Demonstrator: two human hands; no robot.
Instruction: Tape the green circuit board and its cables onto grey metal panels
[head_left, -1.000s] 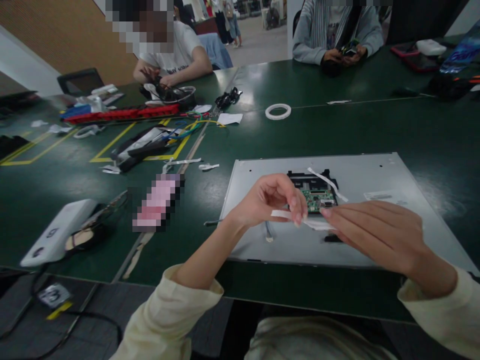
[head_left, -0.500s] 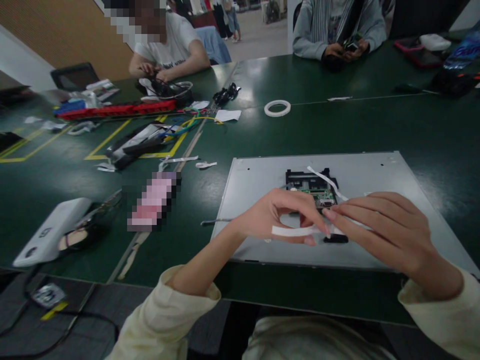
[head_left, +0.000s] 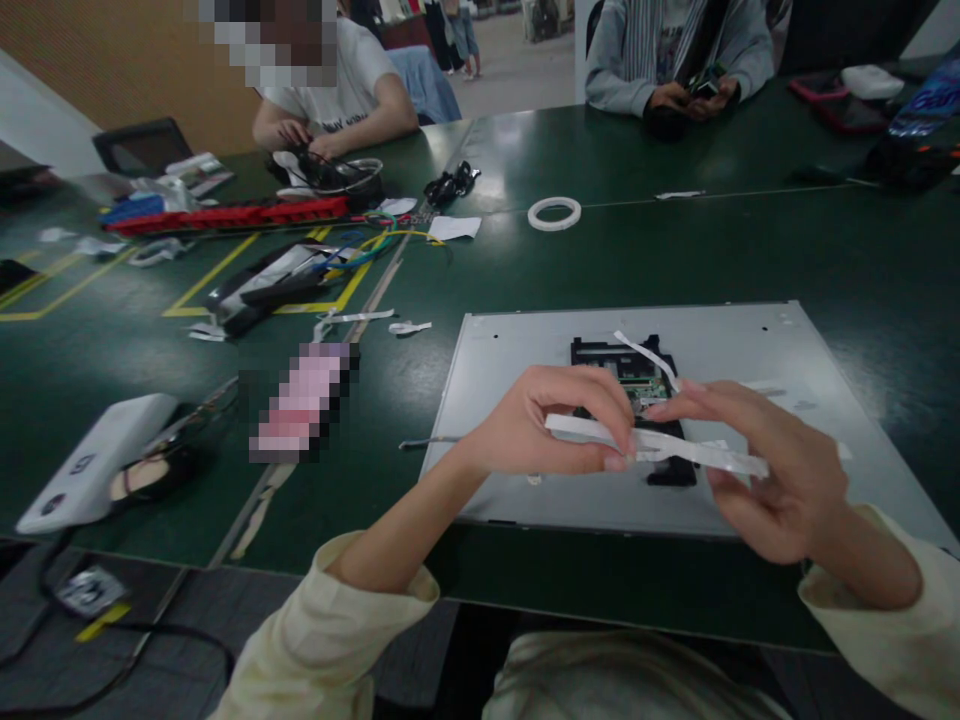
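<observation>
- left hand (head_left: pixel 555 425) is clamped on a white strip (head_left: pixel 675 448), with thumb and fingertips pinching it near its middle
- right hand (head_left: pixel 765 470) has the other end of that strip between thumb and fingers, index finger stretched out toward the left hand
- so the strip hangs in the air between both hands, running roughly level and a bit crumpled, just above the near part of a grey panel (head_left: pixel 510 360)
- the panel lies flat on the dark green table (head_left: pixel 750 260), with a small circuit board (head_left: pixel 637 385) set in a black cutout just behind the hands
- a second thin white strip (head_left: pixel 645 355) lies slanted across that cutout
- a roll of tape (head_left: pixel 555 226) sits further back on the table, well apart from the hands
- a white device (head_left: pixel 90 470) sits off to the left near the table edge
- two other people sit at the far side; one person's hands (head_left: pixel 300 135) are busy with cables
</observation>
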